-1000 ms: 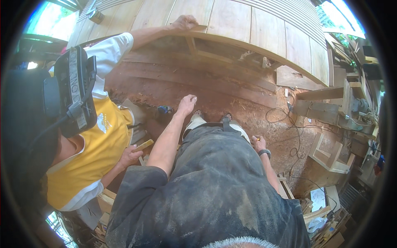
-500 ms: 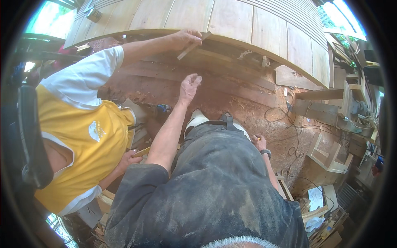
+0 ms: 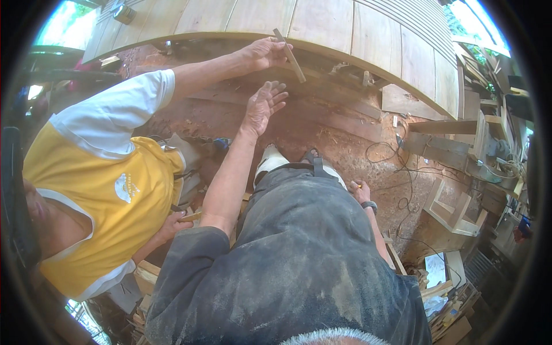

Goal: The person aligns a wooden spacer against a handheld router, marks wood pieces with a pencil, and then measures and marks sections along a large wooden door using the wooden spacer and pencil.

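My left hand (image 3: pixel 264 107) is raised in the middle, palm up with its fingers spread and nothing in it. Just beyond it, a co-worker's hand (image 3: pixel 264 53) holds a short narrow wooden strip (image 3: pixel 291 57) upright at a slant, apart from my fingers. Low at my right side, my right hand (image 3: pixel 362 195) is closed around a small yellow stick like a pencil (image 3: pixel 359 186); only its end shows. The co-worker's other hand (image 3: pixel 171 225) grips a flat yellowish strip (image 3: pixel 190 217) beside my left forearm.
A large table of pale wooden boards (image 3: pixel 322 26) spans the far side, with a small can (image 3: pixel 123 14) at its left. The co-worker in a yellow shirt (image 3: pixel 109 201) stands close on my left. Cables (image 3: pixel 409 172), a wooden frame (image 3: pixel 454 210) and wood scraps (image 3: pixel 460 313) lie right.
My left hand has opened from curled fingers to a spread palm and moved slightly farther out. The co-worker's strip has swung to slant the other way. My right hand stays low.
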Available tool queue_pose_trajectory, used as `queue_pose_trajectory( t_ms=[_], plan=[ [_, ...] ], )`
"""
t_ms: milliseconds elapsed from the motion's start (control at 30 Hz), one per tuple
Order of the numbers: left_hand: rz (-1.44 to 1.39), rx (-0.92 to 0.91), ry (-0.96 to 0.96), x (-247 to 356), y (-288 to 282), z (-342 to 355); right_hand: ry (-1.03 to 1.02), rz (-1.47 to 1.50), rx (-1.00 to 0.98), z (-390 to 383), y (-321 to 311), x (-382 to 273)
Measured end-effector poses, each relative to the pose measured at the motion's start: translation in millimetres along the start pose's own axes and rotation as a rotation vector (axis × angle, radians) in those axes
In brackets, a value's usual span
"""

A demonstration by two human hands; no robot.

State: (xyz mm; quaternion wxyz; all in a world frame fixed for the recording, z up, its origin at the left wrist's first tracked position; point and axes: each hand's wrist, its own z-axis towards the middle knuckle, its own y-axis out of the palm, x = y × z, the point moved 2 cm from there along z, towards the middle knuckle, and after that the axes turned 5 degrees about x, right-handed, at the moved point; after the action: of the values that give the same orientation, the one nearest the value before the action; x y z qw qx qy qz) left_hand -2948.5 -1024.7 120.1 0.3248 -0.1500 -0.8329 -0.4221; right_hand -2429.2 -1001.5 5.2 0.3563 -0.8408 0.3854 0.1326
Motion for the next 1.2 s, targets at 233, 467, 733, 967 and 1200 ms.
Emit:
queue_pose_trajectory(
  t_ms=[233,467,733,967,1200],
  plan=[
    [0.094,0.125,-0.01,-1,18,14,0.024,0.01,0.003,-16,26,-13],
    [0.082,0.153,-0.078,-16,31,30,-0.031,-0.128,0.037,-33,31,5],
    [-0.16,0.092,-0.034,-15,81,68,0.044,0.097,0.034,-27,14,52],
    [-0.12,0.193,-0.024,-4,77,90,0.04,0.03,0.054,-58,23,31],
    [-0.101,0.263,-0.107,-15,96,121,0.08,0.144,0.068,-55,4,48]
  ],
)
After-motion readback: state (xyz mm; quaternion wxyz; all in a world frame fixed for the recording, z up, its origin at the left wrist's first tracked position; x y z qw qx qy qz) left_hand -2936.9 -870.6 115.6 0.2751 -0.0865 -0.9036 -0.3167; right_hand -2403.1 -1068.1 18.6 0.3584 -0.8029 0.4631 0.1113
